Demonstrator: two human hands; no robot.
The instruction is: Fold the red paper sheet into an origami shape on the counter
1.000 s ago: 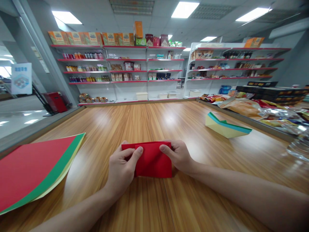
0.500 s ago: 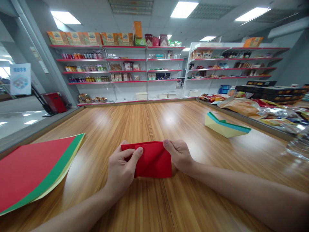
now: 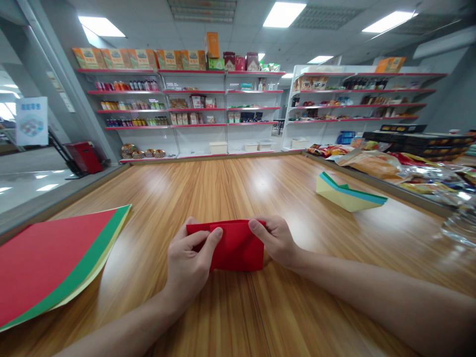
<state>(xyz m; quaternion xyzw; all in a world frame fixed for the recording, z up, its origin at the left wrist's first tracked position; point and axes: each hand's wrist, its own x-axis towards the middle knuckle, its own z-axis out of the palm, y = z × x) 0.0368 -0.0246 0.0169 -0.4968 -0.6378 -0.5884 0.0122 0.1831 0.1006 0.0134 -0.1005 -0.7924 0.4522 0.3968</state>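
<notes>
A folded piece of red paper (image 3: 238,248) is held upright just above the wooden table (image 3: 178,193), near the middle of the view. My left hand (image 3: 191,253) pinches its left side, thumb on the near face and fingers behind. At the upper right corner my right hand (image 3: 275,240) grips the paper, its thumb on the front near the top edge. The fingertips behind the paper are hidden.
Red, green and pale yellow sheets (image 3: 55,258) lie stacked at the left. A folded paper boat (image 3: 345,193) in yellow, blue and green sits at the right. Snack packets (image 3: 372,163) and a clear plastic object (image 3: 459,225) are along the right side. Shelves (image 3: 193,109) stand behind.
My right thumb has shifted slightly down and left on the paper's front. The paper's top edge looks a little lower, and the front flap lies straighter across. My left hand has barely moved.
</notes>
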